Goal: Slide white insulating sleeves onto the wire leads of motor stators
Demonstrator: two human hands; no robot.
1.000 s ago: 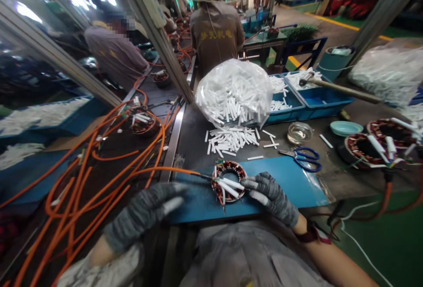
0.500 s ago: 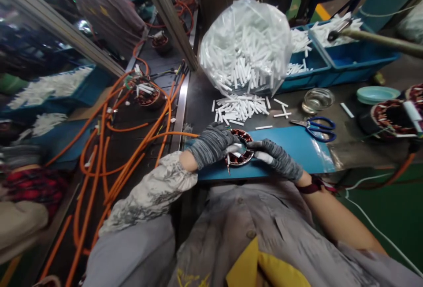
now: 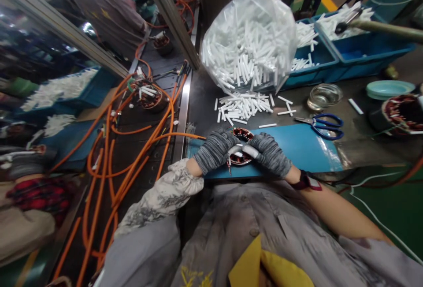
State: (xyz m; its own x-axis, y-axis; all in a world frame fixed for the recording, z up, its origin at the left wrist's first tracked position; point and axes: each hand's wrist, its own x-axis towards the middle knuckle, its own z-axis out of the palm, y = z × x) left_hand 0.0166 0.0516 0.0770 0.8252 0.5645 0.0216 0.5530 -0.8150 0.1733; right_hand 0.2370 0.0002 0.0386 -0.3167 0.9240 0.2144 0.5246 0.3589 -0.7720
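Observation:
A round motor stator with copper windings lies on a blue mat in front of me. My left hand, in a grey knit glove, covers the stator's left side with its fingers bent. From the right, my gloved right hand reaches over the stator, its fingers closed. The thumbs and fingertips of both hands come together above the stator's opening, hiding whatever is pinched there. A short white tube shows just below the fingertips. An orange cable runs in from the left beneath my left hand.
Beyond the mat lie loose white tubes and a plastic bag full of them. Scissors, a glass bowl, blue bins and another stator stand rightward. Orange cables and a co-worker's gloved hand are leftward.
My right hand has moved left from the stator's right rim to over its middle, meeting my left fingertips. My left hand stays at the stator. The view has shifted slightly.

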